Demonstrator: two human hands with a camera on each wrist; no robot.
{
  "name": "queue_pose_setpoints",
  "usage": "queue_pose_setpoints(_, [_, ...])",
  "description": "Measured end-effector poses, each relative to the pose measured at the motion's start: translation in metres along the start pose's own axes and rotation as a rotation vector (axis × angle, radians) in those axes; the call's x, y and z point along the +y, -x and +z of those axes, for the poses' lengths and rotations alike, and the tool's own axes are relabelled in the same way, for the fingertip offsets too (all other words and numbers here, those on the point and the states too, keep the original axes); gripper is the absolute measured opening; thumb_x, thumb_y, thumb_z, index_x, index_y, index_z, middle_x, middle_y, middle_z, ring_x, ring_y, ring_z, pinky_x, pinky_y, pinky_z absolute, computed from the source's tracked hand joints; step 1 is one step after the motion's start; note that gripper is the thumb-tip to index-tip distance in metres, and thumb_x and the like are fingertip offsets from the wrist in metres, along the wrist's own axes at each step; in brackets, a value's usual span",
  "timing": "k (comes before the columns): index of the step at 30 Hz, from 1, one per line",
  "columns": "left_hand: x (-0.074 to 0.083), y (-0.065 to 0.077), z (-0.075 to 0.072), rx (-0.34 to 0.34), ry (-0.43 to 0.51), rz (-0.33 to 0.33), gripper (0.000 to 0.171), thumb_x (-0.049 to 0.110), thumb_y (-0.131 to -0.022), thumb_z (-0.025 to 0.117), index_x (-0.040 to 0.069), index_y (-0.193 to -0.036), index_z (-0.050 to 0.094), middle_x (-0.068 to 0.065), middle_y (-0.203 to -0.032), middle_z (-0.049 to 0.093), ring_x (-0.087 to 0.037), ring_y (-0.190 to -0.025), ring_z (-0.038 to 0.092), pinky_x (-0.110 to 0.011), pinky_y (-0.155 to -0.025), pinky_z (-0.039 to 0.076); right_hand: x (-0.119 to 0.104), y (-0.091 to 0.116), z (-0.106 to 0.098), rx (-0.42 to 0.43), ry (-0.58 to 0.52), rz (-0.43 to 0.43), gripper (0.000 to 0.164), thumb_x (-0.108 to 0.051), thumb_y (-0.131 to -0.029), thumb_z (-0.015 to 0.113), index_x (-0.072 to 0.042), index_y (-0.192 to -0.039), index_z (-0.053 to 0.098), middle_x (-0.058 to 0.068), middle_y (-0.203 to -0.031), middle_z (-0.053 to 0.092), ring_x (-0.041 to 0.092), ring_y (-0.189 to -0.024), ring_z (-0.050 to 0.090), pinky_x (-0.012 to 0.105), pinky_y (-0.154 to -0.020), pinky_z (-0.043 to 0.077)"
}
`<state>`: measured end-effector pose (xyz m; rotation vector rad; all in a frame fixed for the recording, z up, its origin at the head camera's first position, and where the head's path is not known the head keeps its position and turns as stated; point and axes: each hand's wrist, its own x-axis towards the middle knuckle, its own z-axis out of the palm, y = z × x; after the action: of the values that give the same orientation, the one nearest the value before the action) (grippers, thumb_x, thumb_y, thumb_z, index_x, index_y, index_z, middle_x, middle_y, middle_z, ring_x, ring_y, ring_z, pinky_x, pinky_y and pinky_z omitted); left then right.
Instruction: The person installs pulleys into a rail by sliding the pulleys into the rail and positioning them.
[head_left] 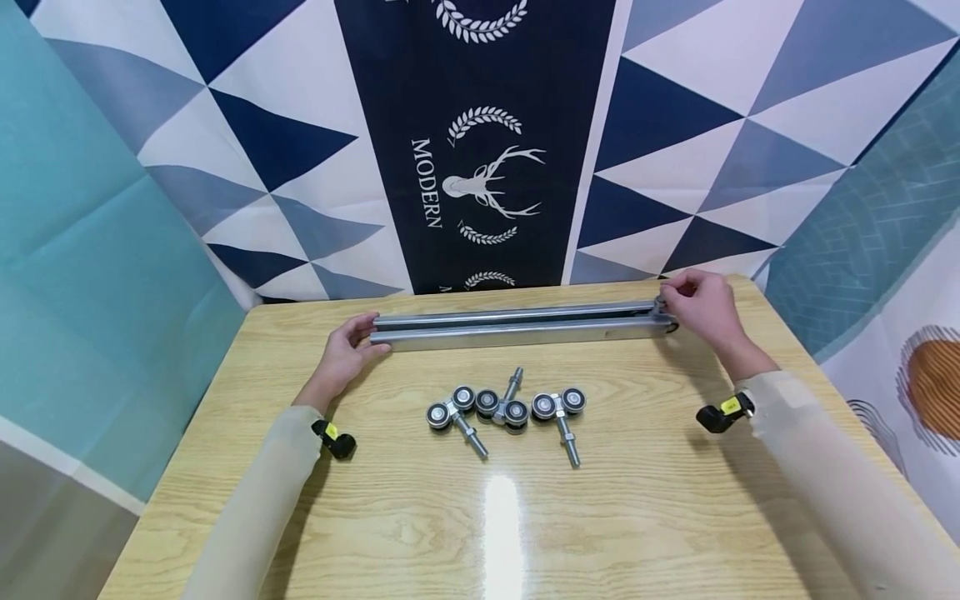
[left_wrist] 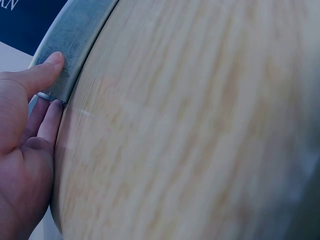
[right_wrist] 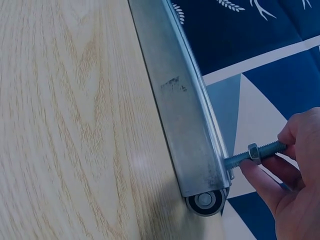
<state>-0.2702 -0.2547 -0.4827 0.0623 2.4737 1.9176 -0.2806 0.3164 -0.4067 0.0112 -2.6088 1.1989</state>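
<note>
A long metal channel track [head_left: 517,326] lies along the back of the table, its slot facing up. At its left end is my left hand [head_left: 347,357]; in the left wrist view the thumb [left_wrist: 56,59] lies on the track's side and other fingers are at its end. My right hand [head_left: 705,310] pinches the threaded bolt [right_wrist: 267,150] of a trolley roller at the track's right end. One black-rimmed wheel [right_wrist: 204,200] of that roller sticks out of the track's end, while the rest of its wheels are hidden inside.
Three more trolley rollers lie on the table in front of the track: a left one [head_left: 452,408], a middle one [head_left: 502,408] with its bolt pointing back, and a right one [head_left: 558,405]. A patterned cloth [head_left: 480,250] hangs right behind the table's back edge.
</note>
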Motion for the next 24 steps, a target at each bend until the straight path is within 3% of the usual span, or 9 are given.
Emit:
queue_pose_setpoints(5, [0.001, 0.002, 0.0, 0.002, -0.007, -0.004, 0.069, 0.002, -0.084, 0.079, 0.006, -0.146, 0.048, -0.018, -0.146, 0.051, -0.029, -0.132, 0.048, -0.001, -0.086, 0.046, -0.005, 0.0, 0.005, -0.013, 0.026, -0.025, 0.022, -0.018, -0.093, 0.064, 0.002, -0.096, 0.073, -0.02, -0.069, 0.059, -0.006, -0.058, 0.056, 0.012, -0.048, 0.047])
queue_pose_setpoints(10, [0.002, 0.002, 0.0, 0.002, -0.017, -0.01, 0.069, 0.004, -0.084, 0.079, 0.007, -0.146, 0.049, -0.017, -0.146, 0.051, -0.028, -0.131, 0.049, -0.001, -0.086, 0.045, -0.011, -0.003, 0.012, -0.048, 0.039, -0.059, 0.018, -0.014, -0.092, 0.063, 0.002, -0.093, 0.073, -0.006, -0.071, 0.063, -0.002, -0.058, 0.057, 0.013, -0.048, 0.048])
queue_pose_setpoints(18, [0.002, 0.001, 0.0, 0.003, -0.012, -0.011, 0.069, 0.003, -0.085, 0.078, 0.006, -0.146, 0.048, -0.017, -0.145, 0.051, -0.028, -0.131, 0.048, 0.0, -0.086, 0.045, -0.023, -0.004, 0.027, -0.123, -0.032, -0.067, 0.021, -0.014, -0.095, 0.062, 0.005, -0.096, 0.072, 0.019, -0.088, 0.07, 0.01, -0.064, 0.065, 0.012, -0.053, 0.053])
queue_pose_setpoints(24, [0.003, 0.002, 0.001, 0.004, -0.031, -0.018, 0.068, 0.004, -0.085, 0.078, 0.007, -0.147, 0.048, -0.016, -0.145, 0.052, -0.028, -0.131, 0.049, 0.0, -0.085, 0.045, -0.029, -0.005, 0.041, -0.149, -0.075, -0.071, 0.019, -0.011, -0.095, 0.062, 0.005, -0.093, 0.072, 0.02, -0.088, 0.069, 0.015, -0.067, 0.068, 0.011, -0.056, 0.056])
